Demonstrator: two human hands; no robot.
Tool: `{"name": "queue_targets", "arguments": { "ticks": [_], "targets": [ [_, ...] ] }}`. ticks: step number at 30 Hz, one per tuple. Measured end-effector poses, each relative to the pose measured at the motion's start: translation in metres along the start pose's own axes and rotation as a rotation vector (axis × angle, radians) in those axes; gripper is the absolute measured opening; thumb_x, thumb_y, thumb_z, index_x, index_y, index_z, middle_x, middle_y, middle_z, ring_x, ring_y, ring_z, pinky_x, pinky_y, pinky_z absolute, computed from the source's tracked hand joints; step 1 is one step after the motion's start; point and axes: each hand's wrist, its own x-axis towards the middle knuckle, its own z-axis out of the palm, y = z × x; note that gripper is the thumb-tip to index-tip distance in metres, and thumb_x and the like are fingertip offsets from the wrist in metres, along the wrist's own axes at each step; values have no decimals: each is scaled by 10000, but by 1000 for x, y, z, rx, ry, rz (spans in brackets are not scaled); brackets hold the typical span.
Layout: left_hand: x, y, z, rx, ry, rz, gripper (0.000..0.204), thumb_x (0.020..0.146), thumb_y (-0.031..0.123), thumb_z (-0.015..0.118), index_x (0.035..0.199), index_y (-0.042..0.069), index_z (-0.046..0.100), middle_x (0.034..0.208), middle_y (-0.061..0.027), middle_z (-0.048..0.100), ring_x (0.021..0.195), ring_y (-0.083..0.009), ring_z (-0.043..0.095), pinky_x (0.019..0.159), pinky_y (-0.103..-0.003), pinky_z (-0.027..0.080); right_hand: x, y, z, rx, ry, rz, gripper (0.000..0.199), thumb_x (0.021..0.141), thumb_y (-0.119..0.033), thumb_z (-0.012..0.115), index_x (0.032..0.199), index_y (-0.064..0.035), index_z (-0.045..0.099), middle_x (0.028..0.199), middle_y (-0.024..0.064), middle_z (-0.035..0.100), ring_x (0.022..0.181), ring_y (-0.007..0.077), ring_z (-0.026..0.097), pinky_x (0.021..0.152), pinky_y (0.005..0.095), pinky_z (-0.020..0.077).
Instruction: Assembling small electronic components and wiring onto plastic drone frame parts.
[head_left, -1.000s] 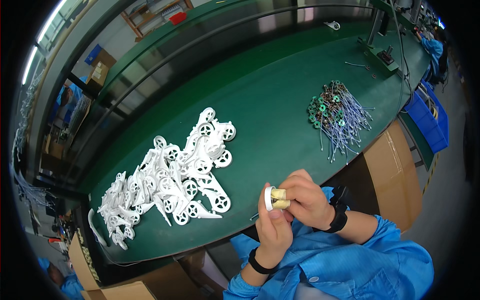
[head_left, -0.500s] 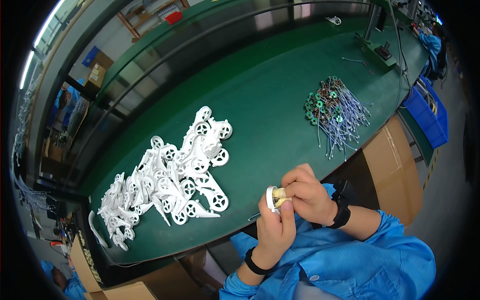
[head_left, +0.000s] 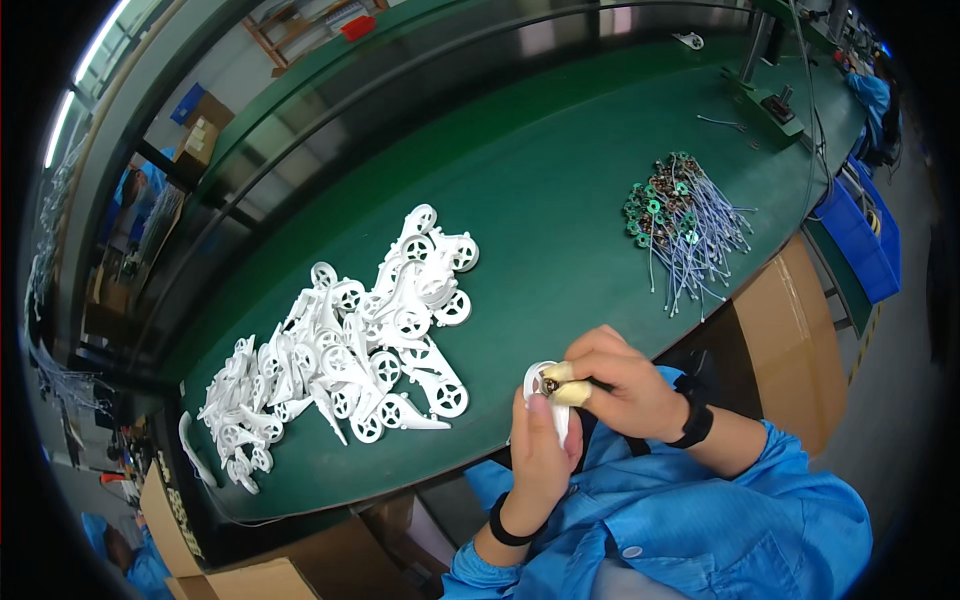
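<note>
My left hand (head_left: 541, 460) grips a white plastic part (head_left: 537, 381) with a round ring end, held upright at the near edge of the green table (head_left: 540, 220). My right hand (head_left: 617, 385), with yellow covers on two fingertips, presses a small round motor (head_left: 549, 383) into that ring. Both wrists wear black bands. A heap of the same white plastic parts (head_left: 345, 345) lies on the table to the left of my hands.
A pile of small motors with blue-white wires (head_left: 682, 225) lies at the right of the table. A brown cardboard box (head_left: 790, 340) stands under the table's right end, and blue bins (head_left: 860, 235) beyond it. Another person in blue (head_left: 870, 95) works at far right.
My hands stay together on the white part and motor, shifting only slightly. The heaps on the table have not moved.
</note>
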Motion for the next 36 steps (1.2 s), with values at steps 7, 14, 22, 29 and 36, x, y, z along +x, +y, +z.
{"name": "queue_targets", "arguments": {
  "ticks": [7, 14, 22, 29, 36],
  "targets": [
    [4, 9, -13, -368, -116, -223, 611, 1022, 497, 156, 1118, -11, 482, 531, -27, 413, 368, -93, 329, 342, -221, 281, 5, -11, -15, 20, -18, 35, 231, 860, -33, 644, 1089, -3, 646, 960, 98, 562, 856, 204, 560, 753, 285, 464],
    [2, 1, 0, -60, -35, -34, 575, 1029, 468, 177, 1155, -16, 461, 528, -18, 429, 364, -74, 335, 329, -206, 268, 5, -14, -4, -77, -73, 39, 247, 825, 0, 650, 1072, -7, 654, 966, 98, 545, 880, 222, 547, 763, 302, 456],
    [-7, -18, -2, 225, 64, 182, 458, 1034, 365, 304, 1232, -32, 419, 691, -23, 522, 517, -64, 460, 454, -199, 342, -2, -3, 19, -93, 14, -33, 150, 771, 71, 549, 888, -19, 577, 881, 102, 557, 813, 272, 522, 733, 349, 434],
    [-8, -12, -16, 375, 43, 240, 462, 1020, 302, 350, 1296, -68, 359, 886, -266, 631, 806, -411, 648, 678, -437, 511, -12, -1, 37, 65, 70, 113, 184, 820, 44, 584, 993, -19, 575, 953, 86, 562, 841, 177, 537, 723, 281, 453],
    [-14, 5, -39, -54, -122, 7, 460, 1041, 337, 306, 1359, 6, 328, 663, -35, 522, 480, -63, 452, 437, -185, 358, 19, -3, 21, 79, -252, 130, 319, 827, -70, 695, 1104, -37, 541, 966, 32, 594, 701, 44, 535, 583, 202, 396]
  ]
}}
